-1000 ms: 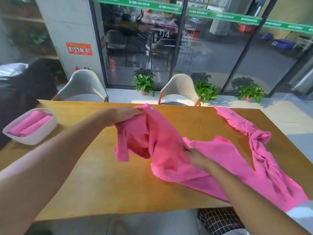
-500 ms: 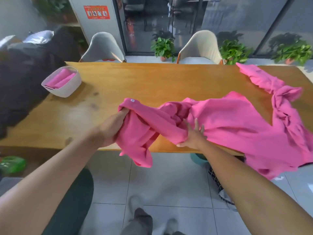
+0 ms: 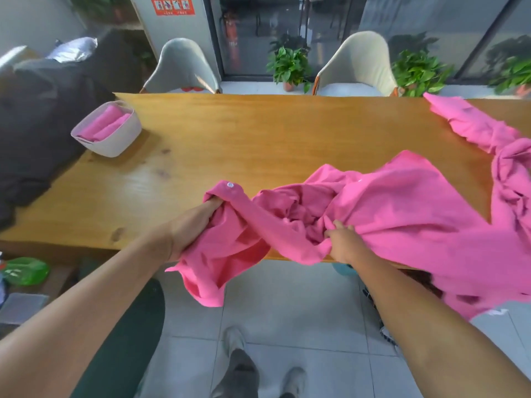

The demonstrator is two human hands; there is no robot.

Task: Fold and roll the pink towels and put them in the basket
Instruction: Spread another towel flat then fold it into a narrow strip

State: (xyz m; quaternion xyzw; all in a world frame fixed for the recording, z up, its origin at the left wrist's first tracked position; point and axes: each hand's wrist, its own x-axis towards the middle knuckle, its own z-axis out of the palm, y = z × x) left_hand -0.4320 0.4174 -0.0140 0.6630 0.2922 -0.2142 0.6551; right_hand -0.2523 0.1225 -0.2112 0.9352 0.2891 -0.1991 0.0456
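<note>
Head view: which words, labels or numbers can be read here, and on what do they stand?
No text can be read.
Red sign on the grey pillar: print too blurred to read.
Pink towel: a small white button, no writing.
White basket: no label visible.

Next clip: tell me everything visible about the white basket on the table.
The basket is a small white tub with rounded corners and smooth, plastic-looking walls. It stands upright near the table's far left corner, apart from both hands. Inside lie rolled pink towels, side by side; they look like two, reaching about to the rim. Nothing else touches it, and it casts a shadow on the wood to its right.
</note>
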